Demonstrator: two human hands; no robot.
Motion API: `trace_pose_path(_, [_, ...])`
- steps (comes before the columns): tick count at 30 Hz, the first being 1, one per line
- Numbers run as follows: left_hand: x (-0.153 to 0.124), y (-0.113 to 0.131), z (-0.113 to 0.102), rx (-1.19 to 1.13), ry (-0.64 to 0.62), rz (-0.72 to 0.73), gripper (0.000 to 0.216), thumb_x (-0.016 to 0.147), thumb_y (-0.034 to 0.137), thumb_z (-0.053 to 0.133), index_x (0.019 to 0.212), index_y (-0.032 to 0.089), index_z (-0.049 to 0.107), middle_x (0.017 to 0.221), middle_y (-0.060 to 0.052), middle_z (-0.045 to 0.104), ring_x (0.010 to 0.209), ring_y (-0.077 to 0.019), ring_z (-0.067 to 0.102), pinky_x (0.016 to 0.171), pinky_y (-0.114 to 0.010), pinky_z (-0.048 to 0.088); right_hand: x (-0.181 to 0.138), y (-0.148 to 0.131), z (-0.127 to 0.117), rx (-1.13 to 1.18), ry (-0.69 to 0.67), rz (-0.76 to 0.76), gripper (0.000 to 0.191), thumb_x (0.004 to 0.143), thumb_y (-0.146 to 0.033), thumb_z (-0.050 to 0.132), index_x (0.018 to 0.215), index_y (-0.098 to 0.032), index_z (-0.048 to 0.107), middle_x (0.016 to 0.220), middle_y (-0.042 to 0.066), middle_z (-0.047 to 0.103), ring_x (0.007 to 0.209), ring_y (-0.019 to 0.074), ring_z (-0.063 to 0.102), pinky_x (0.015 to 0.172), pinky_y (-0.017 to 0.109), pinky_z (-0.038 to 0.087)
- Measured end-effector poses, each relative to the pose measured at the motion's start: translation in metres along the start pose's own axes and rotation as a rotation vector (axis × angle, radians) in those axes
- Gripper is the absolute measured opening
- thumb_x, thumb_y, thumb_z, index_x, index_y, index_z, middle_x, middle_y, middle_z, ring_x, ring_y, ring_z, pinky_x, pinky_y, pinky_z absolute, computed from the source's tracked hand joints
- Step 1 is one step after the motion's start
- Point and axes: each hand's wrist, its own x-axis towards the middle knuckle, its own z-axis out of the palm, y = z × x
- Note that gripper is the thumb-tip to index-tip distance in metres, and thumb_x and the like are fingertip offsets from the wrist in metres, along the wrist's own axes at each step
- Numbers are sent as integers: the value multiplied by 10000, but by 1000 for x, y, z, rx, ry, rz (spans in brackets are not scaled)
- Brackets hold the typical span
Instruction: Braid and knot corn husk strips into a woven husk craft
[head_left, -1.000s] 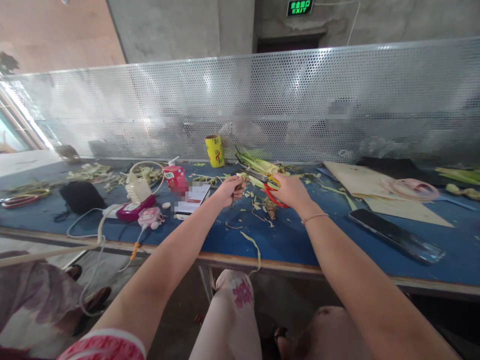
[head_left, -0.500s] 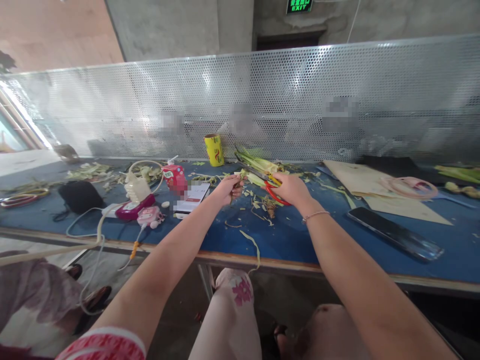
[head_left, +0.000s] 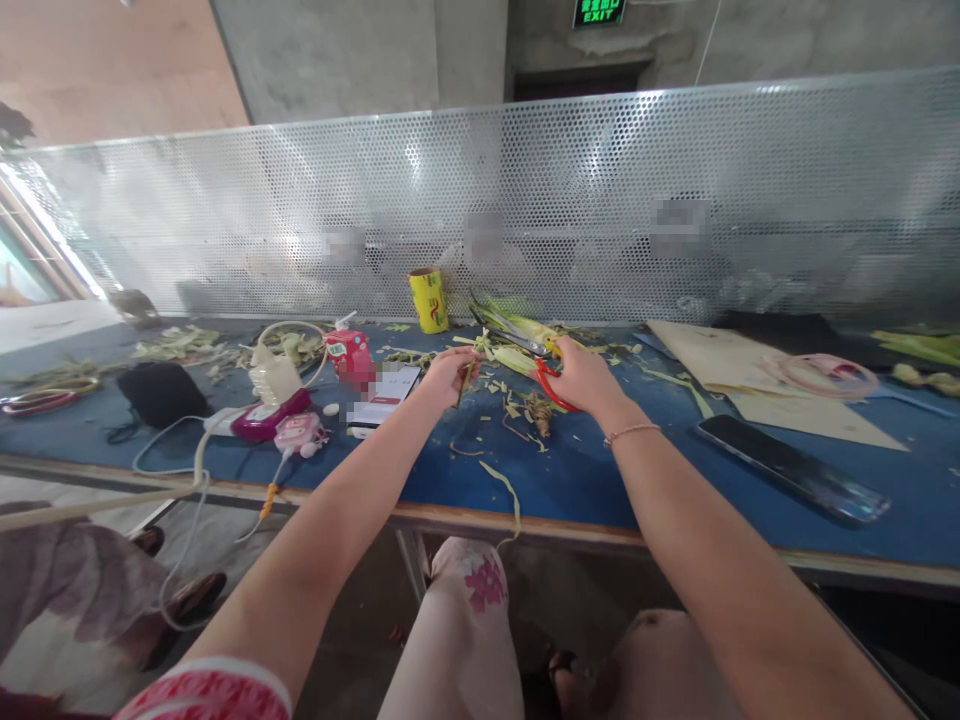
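Observation:
My left hand (head_left: 452, 377) is closed, pinching a small pale-green plant piece (head_left: 481, 345) with a thin stem hanging below the fingers. My right hand (head_left: 581, 375) is closed through the handles of a pair of scissors (head_left: 550, 385) with red and yellow grips. The scissor blades point left toward the plant piece, and their tips lie close to it; I cannot tell whether they touch. Behind the blades lies a bundle of long green leaves (head_left: 517, 322). Cut scraps (head_left: 514, 408) and a brownish root-like piece (head_left: 538, 415) lie on the blue tabletop (head_left: 427, 475) between my hands.
A phone (head_left: 384, 400) and a pink carton (head_left: 349, 355) are left of my hands, near a power strip (head_left: 225, 421) with cables. A yellow can-like roll (head_left: 428, 300) stands by the perforated metal screen (head_left: 300, 220). Another phone (head_left: 787, 468) and brown paper (head_left: 720, 365) lie right.
The scissor blades look more spread, and they have shifted slightly up and right. My left hand has moved slightly left with the plant piece, which shows more clearly.

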Motion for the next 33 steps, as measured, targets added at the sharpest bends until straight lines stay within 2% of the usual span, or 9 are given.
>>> trace_pose_path(9, [3,-4,-3,1,31,94,175,695,-22,621,682,128,531,591,3,617,487,-57,543,524,-167,443,-1,-7,4,-92,43,-137,625,767,-633,520,1098,-104,533,973,193,677,925,326,626,787,388,432])
trace_pose_path(13, [3,-6,-3,55,-13,91,198,704,-8,631,629,128,508,542,6,586,486,-63,544,522,-168,444,-2,-14,6,-95,63,-146,580,774,-611,523,1064,-109,543,969,194,674,923,323,619,795,388,424])
trace_pose_path(17, [3,-8,-3,81,-85,38,163,702,6,653,665,116,539,564,-6,602,497,-64,558,516,-163,447,-2,-19,5,-90,88,-153,523,790,-573,525,1045,-118,560,961,190,674,935,318,613,802,388,416])
trace_pose_path(22, [3,-10,-3,59,-131,3,153,718,-23,616,718,115,550,588,-10,620,505,-68,579,510,-160,461,-2,-20,0,-92,80,-149,472,795,-559,525,1016,-149,604,858,145,693,849,289,631,724,349,413])
trace_pose_path(27, [4,-9,-4,38,-130,-18,142,725,-23,621,736,108,566,599,-11,624,504,-66,586,509,-158,476,-3,-21,-5,-104,80,-14,453,778,-628,505,927,-222,641,690,80,671,692,257,622,576,305,360])
trace_pose_path(33, [4,-8,-5,27,-141,-65,122,725,2,645,773,102,595,632,-27,642,508,-70,589,513,-164,493,-2,-17,-3,64,134,-81,466,809,-641,456,837,-204,616,910,110,664,805,235,615,607,295,393])
